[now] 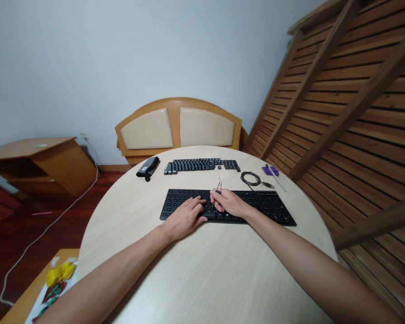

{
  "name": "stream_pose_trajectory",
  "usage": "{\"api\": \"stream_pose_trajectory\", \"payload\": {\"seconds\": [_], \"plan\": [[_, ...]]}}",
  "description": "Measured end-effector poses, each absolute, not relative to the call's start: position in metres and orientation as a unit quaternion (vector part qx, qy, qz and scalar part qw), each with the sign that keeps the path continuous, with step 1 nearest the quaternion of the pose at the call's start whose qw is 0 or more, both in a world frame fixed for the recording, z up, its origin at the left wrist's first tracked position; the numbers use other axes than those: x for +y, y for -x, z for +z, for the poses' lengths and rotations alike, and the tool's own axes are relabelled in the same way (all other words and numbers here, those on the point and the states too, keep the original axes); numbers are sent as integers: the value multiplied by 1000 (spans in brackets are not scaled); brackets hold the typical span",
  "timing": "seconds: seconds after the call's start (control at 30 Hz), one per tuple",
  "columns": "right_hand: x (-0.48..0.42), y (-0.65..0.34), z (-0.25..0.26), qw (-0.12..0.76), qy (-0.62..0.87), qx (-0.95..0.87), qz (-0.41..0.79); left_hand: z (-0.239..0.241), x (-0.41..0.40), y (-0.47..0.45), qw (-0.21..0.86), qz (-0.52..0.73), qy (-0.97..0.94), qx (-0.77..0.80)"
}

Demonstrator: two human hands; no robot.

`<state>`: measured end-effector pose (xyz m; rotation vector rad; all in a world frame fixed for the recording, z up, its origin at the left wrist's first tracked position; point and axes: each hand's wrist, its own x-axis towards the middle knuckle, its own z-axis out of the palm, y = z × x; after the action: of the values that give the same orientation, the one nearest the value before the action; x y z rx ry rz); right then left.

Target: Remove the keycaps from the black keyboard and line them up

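Observation:
A black keyboard, most of its keycaps off, lies on the round table with a few caps still along its front row. My right hand is closed around a small wire keycap puller, whose two wire prongs point up and away from the keys. Over the left-middle part of the keyboard rests my left hand, fingers stretched out and touching it. Behind the keyboard, loose dark keycaps are laid out in rows like a keyboard. My hands cover part of the keys between them.
The keyboard's coiled black USB cable lies behind it on the right. Purple pieces and a thin white stick are near the table's right edge. A dark folded pouch sits at the back left. A wooden slatted frame leans at right.

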<state>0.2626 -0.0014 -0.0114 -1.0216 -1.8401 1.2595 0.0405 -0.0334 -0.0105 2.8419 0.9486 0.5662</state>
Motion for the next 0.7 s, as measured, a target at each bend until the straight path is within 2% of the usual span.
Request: {"api": "stream_pose_trajectory", "payload": {"seconds": [0.1,0.37,0.7], "plan": [[4,-262,-14,370,396,-670,508,-8,-32,-39,74,192,-923,324],[10,-261,-16,382,410,-649,514,-8,-29,-35,123,235,-902,341],[6,-260,-13,373,413,-656,510,-5,-13,-26,95,304,-861,397]]}}
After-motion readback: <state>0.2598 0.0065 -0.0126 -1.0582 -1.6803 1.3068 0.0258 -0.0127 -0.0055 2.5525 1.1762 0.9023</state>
